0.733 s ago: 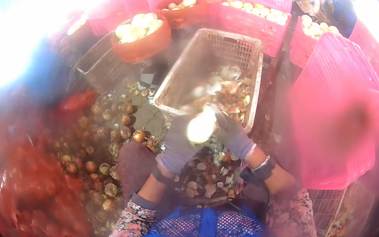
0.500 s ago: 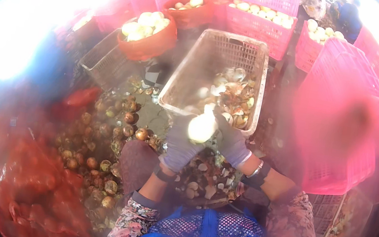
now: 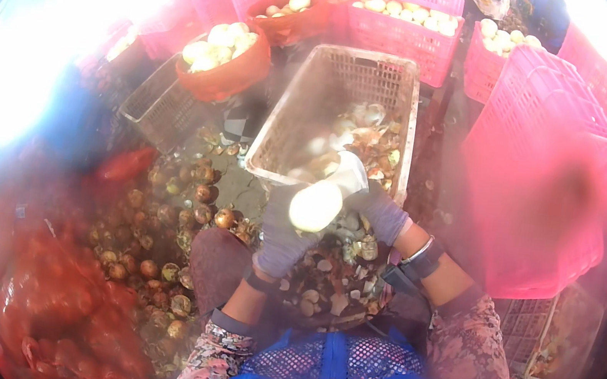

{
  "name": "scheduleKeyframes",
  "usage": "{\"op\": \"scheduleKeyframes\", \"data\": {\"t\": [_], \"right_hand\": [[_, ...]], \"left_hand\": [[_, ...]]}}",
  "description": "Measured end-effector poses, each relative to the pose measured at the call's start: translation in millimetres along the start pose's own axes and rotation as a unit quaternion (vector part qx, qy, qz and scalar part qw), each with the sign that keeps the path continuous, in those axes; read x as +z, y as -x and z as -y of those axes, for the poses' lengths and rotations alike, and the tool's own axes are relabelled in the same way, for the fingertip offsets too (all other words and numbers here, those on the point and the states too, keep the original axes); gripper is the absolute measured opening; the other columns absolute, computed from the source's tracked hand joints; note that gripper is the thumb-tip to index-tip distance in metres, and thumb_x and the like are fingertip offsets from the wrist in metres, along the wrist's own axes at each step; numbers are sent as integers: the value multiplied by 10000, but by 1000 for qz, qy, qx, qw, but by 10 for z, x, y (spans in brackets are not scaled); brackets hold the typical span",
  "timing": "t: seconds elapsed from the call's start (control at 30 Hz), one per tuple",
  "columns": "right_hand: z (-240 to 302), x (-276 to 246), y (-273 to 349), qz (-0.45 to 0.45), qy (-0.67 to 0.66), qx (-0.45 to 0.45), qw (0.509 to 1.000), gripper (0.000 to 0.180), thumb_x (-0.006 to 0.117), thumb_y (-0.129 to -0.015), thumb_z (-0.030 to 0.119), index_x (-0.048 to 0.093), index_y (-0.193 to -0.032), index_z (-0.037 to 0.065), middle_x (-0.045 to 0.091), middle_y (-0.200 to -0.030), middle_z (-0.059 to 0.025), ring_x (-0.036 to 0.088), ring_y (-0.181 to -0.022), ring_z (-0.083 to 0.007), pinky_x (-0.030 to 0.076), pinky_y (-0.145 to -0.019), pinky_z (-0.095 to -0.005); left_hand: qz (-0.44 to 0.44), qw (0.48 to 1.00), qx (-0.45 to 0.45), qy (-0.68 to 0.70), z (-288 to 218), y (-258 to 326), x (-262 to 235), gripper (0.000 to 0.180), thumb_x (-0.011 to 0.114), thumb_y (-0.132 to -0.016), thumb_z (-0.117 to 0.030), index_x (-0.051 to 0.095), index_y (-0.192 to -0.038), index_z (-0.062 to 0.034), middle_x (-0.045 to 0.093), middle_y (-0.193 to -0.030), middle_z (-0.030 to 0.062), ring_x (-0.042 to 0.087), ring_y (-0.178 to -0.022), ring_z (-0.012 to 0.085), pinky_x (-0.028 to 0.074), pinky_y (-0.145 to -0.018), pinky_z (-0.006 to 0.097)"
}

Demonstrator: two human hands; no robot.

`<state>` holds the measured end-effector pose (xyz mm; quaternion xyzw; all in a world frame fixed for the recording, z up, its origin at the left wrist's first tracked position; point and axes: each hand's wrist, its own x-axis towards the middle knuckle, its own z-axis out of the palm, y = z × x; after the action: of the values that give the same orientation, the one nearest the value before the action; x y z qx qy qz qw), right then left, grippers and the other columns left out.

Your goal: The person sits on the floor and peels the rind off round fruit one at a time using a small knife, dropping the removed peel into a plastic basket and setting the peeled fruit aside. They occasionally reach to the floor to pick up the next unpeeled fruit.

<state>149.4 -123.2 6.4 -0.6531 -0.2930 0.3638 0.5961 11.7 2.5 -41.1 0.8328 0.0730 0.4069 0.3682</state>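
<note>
Pale peeled onion [image 3: 315, 205], roundish, no clear axis, cupped between left hand [image 3: 284, 227], right hand [image 3: 378, 209]

Two gloved hands, the left hand [image 3: 283, 233] and the right hand [image 3: 382, 212], share one peeled onion [image 3: 315, 206]. One grey crate [image 3: 347, 99] of peelings sits at twelve o'clock. Two orange tubs [image 3: 230, 74] of peeled onions stand at eleven o'clock. At least four pink crates [image 3: 402, 37] line the top and right. Unpeeled onions [image 3: 156, 246] at eight o'clock are too many to count.
</note>
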Motion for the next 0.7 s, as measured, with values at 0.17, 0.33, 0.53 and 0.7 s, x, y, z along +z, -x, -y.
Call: {"op": "scheduleKeyframes", "data": {"t": [0.17,0.33,0.53,0.7], "right_hand": [[-132,-162,55,97,-63,79,990,188,478,-863,57,626,-810,-46,534,-556,-45,486,-435,-108,389,-411,-237],[-325,-235,-12,96,-206,151,962,203,504,-892,147,574,-964,-30,535,-584,-57,479,-409,-144,370,-350,-252],[-161,-23,25,37,-97,61,993,367,536,-916,244,560,-1157,-33,576,-606,-52,496,-422,-130,400,-406,-245],[-356,100,47,-55,372,-236,896,457,570,-894,226,457,-1332,158,654,-826,-149,654,-641,-238,514,-576,-379]], "left_hand": [[-13,993,-63,99,6,70,35,636,793,-651,-71,468,-1196,-40,564,-1144,89,574,-1057,185,492,-904,327],[-30,964,-104,243,-30,47,24,678,794,-648,-66,452,-1233,-46,560,-1167,87,572,-1070,190,489,-919,334],[16,999,-20,29,-65,-113,34,646,802,-656,-125,475,-1207,-39,581,-1109,96,566,-1072,216,492,-908,350],[73,983,-146,-84,98,61,136,595,821,-645,-253,530,-1110,-20,632,-1013,114,603,-982,247,510,-831,364]]}}
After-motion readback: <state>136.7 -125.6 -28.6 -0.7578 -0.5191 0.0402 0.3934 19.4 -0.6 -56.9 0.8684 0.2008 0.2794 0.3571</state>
